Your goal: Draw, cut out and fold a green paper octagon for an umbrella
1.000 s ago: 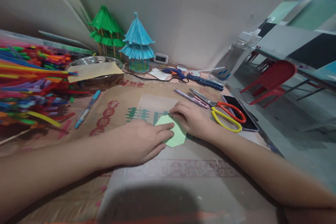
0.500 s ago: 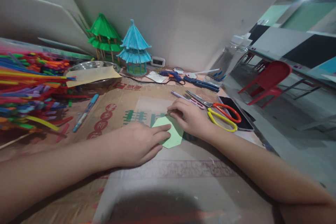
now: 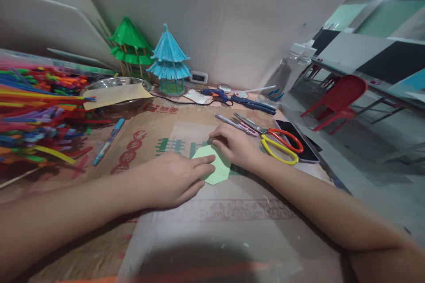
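A pale green paper piece [image 3: 219, 172] with cut corners lies flat on the cardboard-covered table [image 3: 199, 239]. My left hand [image 3: 182, 177] rests on its left part, fingers stretched out over the paper. At the paper's upper edge is my right hand [image 3: 232, 141], its thumb and fingers curled together around something small and dark that I cannot make out. Just beyond the right hand lie scissors [image 3: 282, 150] with one red and one yellow handle, beside a pinkish cutter [image 3: 244, 127].
Colourful pipe cleaners [image 3: 40, 119] fill the left side, near a blue pen [image 3: 109, 141] and a metal bowl [image 3: 116, 83]. Behind stand green [image 3: 129, 44] and blue [image 3: 170, 62] model pavilions. A glue gun [image 3: 215, 94], bottle [image 3: 285, 73] and phone [image 3: 299, 143] are at the right.
The view has shifted very slightly. Both hands stay at the green paper with nearly the same pose.
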A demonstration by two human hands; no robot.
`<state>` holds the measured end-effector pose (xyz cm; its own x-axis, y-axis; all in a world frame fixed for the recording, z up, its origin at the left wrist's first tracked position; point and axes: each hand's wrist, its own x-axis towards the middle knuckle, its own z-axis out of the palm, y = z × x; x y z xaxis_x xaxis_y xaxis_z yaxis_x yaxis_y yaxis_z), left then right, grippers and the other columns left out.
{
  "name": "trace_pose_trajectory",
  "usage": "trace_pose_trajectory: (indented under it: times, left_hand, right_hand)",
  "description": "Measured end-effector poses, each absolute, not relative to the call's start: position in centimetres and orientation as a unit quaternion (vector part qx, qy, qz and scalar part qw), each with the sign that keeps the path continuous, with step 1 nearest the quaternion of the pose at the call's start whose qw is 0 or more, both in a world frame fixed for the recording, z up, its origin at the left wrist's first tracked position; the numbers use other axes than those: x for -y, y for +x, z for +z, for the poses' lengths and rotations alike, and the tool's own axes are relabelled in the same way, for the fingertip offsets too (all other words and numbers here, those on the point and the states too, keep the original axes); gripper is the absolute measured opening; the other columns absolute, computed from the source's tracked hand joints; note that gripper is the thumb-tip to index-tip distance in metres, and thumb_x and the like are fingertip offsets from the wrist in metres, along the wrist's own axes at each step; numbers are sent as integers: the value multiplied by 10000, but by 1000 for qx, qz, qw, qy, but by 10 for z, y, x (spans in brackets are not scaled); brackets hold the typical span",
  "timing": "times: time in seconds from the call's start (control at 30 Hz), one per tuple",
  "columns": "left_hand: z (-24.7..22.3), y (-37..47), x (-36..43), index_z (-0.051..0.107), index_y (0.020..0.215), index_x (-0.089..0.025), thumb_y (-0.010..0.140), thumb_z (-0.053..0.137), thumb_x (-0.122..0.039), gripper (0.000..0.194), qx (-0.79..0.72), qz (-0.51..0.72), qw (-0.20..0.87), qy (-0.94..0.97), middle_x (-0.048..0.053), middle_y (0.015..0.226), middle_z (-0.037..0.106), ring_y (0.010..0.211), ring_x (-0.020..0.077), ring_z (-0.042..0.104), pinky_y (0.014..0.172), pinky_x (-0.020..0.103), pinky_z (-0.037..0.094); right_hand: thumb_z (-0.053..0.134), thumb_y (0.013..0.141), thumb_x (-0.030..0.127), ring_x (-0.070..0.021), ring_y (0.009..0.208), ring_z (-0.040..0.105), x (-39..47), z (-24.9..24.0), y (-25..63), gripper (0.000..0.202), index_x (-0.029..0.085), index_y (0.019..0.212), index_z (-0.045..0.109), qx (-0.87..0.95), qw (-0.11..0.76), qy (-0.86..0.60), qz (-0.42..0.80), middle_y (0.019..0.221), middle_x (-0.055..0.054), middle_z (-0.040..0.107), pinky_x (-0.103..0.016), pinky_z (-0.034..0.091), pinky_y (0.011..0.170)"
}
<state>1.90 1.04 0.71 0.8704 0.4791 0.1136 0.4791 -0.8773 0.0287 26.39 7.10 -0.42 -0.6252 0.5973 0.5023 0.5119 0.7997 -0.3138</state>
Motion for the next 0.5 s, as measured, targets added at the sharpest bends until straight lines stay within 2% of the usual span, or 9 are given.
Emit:
trace_pose_trajectory:
  times: [0.1,0.23,0.37,0.43,0.5]
  left_hand:
    - [8,19,-11,619,1336,-225,1060,468,-296,323,245,-61,-1,-968,83,1559,611,757,241,782,652,398,593]
    - [8,20,-10,625,1348,-230,1059,468,-297,336,247,-64,-18,-967,88,1565,605,759,235,781,677,395,599]
    - [7,17,-11,650,1330,-244,1056,469,-305,334,253,-80,-51,-963,88,1550,619,829,225,788,743,372,601]
    - [8,14,-16,678,1267,-239,1058,461,-314,311,267,-120,-76,-953,75,1449,694,956,232,784,806,351,592]
    - [9,10,-23,708,1169,-226,1067,430,-320,310,295,-177,-88,-935,68,1259,767,1035,232,760,847,336,572]
  right_hand:
    - [577,958,105,-203,852,683,-68,-1,265,130,178,1006,674,899,291,-315,89,946,-87,737,-337,561,767]
    - [527,990,110,-218,921,687,-72,-5,263,177,186,1000,687,913,266,-301,67,995,-103,734,-367,574,822]
    - [574,980,127,-211,911,687,-78,-6,266,153,198,1009,706,876,326,-344,91,969,-79,731,-372,574,830]
    - [613,972,156,-206,892,689,-77,0,271,145,193,1061,721,841,354,-390,122,975,-75,738,-367,572,813]
    - [636,968,191,-201,870,690,-72,9,275,167,191,1105,732,817,359,-422,160,995,-77,747,-360,568,791]
